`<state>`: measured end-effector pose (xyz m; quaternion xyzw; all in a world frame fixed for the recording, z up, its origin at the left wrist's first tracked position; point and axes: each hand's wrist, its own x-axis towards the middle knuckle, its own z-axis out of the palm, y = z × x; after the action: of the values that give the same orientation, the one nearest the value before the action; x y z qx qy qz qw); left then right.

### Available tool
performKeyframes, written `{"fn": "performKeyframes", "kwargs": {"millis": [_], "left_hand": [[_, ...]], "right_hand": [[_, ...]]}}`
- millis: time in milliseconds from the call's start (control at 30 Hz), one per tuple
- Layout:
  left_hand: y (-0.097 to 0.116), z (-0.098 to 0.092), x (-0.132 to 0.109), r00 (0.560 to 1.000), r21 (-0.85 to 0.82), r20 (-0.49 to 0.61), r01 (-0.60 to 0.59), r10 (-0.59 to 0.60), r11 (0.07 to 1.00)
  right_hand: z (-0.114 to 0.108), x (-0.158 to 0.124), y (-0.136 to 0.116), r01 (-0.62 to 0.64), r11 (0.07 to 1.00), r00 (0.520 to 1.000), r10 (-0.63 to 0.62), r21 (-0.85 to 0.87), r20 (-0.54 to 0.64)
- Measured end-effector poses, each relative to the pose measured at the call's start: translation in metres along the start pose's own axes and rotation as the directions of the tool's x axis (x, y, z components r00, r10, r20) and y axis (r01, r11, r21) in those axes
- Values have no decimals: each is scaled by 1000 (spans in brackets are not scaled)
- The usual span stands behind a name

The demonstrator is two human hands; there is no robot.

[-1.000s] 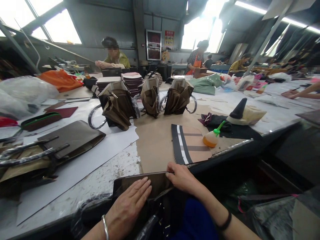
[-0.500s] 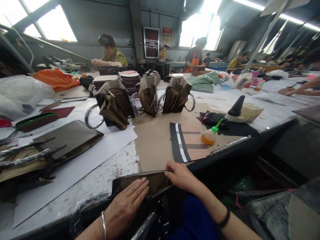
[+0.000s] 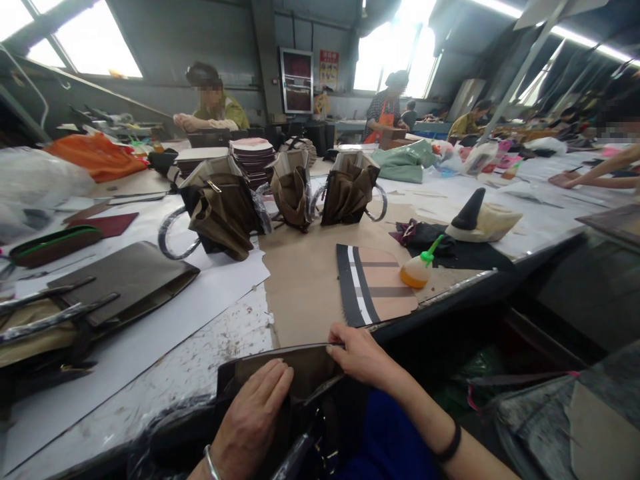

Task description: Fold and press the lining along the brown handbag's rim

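Observation:
A dark handbag [image 3: 305, 370] with a brown lining rests at the near edge of the table, its mouth towards me. My right hand [image 3: 357, 353] pinches the far rim of its opening near the right corner. Over the near side of the mouth lies my left hand [image 3: 255, 413], fingers together and bent into the opening, holding the bag; its thumb is hidden. Below, a plastic-wrapped handle [image 3: 295, 457] and some metal fittings show against the bag's dark front.
Several handbags with brown linings pulled out, one a brown handbag [image 3: 220, 207], stand further back. To the right are a striped panel [image 3: 373, 283], a squeeze bottle [image 3: 417, 270] of amber liquid and a black-and-cream object [image 3: 480, 223]. A grey-brown bag [image 3: 135, 283] lies left. Co-workers sit beyond.
My left hand has shifted slightly down, its fingers more bent at the bag's mouth. The right hand keeps its pinch on the rim. The whole view has shifted a little.

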<state>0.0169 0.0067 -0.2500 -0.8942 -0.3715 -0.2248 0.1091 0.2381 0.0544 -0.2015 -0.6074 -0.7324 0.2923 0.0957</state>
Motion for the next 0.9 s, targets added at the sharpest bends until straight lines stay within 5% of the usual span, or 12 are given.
{"fn": "performKeyframes", "kwargs": {"millis": [600, 900], "left_hand": [[10, 6, 6, 986, -24, -18, 163, -163, 986], [9, 5, 5, 988, -81, -13, 150, -151, 985]], "right_hand": [[1, 0, 2, 39, 999, 999, -39, 34, -6], [3, 2, 5, 44, 998, 999, -43, 40, -21]]}}
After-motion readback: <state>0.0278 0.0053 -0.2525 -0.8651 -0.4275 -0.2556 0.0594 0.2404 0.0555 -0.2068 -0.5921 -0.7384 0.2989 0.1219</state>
